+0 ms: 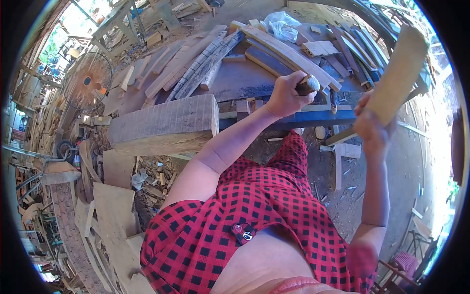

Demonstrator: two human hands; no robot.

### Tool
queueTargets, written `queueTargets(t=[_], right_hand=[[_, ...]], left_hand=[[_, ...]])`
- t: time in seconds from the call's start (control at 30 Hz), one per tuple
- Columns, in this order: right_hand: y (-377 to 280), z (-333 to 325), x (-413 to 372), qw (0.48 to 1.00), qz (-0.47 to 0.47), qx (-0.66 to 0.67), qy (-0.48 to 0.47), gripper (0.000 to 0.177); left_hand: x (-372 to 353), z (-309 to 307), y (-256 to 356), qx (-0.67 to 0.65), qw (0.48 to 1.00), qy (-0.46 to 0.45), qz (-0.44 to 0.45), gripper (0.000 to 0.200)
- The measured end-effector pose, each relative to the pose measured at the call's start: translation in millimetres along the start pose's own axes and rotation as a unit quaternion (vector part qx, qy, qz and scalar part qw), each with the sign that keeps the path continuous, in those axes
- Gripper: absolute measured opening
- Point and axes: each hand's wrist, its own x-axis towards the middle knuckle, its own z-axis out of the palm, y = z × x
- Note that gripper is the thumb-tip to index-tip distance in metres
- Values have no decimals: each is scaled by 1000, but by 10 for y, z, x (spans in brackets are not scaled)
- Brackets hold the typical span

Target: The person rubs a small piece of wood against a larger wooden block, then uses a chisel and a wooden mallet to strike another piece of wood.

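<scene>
My left hand [290, 94] is closed round the dark wooden handle of a chisel [307, 85], its pale, battered end facing up. The hand and forearm hide its blade. To the right, my right hand [374, 122] grips a wooden mallet [399, 73] with a broad, flat, paddle-like head raised up and outward. The thinner end of the mallet sticks out below the fist. Beneath my left hand runs a dark blue-grey beam [313, 117]. A thick squared timber [164, 120] lies left of my left forearm.
Planks [196, 68] and offcuts are heaped at the front, with a clear plastic bag [280, 25] on them. A round wire-guarded fan [88, 80] stands at the left. Boards [115, 210] and wood chips lie at lower left. Small blocks [348, 150] sit on the ground.
</scene>
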Motion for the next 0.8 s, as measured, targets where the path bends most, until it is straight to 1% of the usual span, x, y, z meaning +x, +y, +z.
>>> queueTargets(t=[0.03, 0.07, 0.1, 0.13, 0.17, 0.2, 0.27, 0.3, 0.33, 0.4, 0.43, 0.47, 0.5, 0.53, 0.57, 0.6, 0.63, 0.67, 0.7, 0.73, 0.8], right_hand=[[60, -20, -67, 994, 24, -102, -40, 51], [76, -26, -62, 994, 20, -102, -39, 51], [81, -28, -64, 974, 89, -165, -125, 51], [109, -35, -85, 939, 160, -223, -207, 50], [154, -61, -44, 940, 75, -276, -184, 50], [112, -81, -29, 940, 77, -276, -184, 50], [-122, -21, -3, 985, 98, -86, -114, 51], [-87, -30, 7, 995, 47, -36, -84, 52], [-50, 0, -36, 995, 47, -35, -84, 52], [106, 92, -154, 986, 89, -122, -77, 52], [349, 19, -131, 952, 5, -252, -176, 51], [352, 11, -157, 952, 7, -252, -175, 51], [351, 4, -180, 954, 87, -221, -184, 52], [345, 4, -175, 949, 164, -188, -195, 52], [290, 43, -192, 950, 178, -197, -167, 53], [341, 50, -242, 949, 182, -196, -170, 53], [436, 54, -309, 947, 205, -192, -156, 53], [545, 49, -375, 945, 225, -189, -141, 54], [710, -1, -452, 927, 243, -238, -158, 57], [905, -61, -531, 928, 241, -239, -156, 57], [1267, -146, -674, 868, 205, -403, -206, 60]], left_hand=[[12, -12, 22, 0, 1000, -1, 4, 18], [5, -25, 52, -23, 999, -12, -28, 18], [-7, -31, 70, -47, 997, -23, -63, 17], [-16, -31, 66, -47, 997, -26, -63, 17], [5, -30, 57, -30, 999, -16, -39, 17], [-8, -28, 47, -14, 1000, -5, -20, 17], [-13, -45, 18, -16, 1000, -2, -22, 17], [-9, -58, 13, -16, 1000, 3, -17, 18], [-19, -72, 18, -15, 1000, 2, -16, 18], [-8, -102, 20, -3, 1000, 7, -15, 17], [-9, -117, 3, -3, 1000, 6, -13, 17], [-30, -135, -18, -47, 998, 21, -42, 16], [-32, -159, -45, -91, 993, 35, -70, 15], [7, -208, -58, -92, 993, 35, -68, 15], [4, -287, -78, -106, 989, 77, -71, 14], [-18, -387, -104, -118, 983, 119, -76, 15], [-35, -500, -133, -116, 983, 119, -79, 15], [-35, -618, -160, -165, 971, 153, -86, 15], [-30, -708, -179, -215, 955, 184, -90, 17], [-22, -772, -174, -217, 955, 183, -89, 17], [-36, -868, -184, -228, 933, 275, -42, 16]])
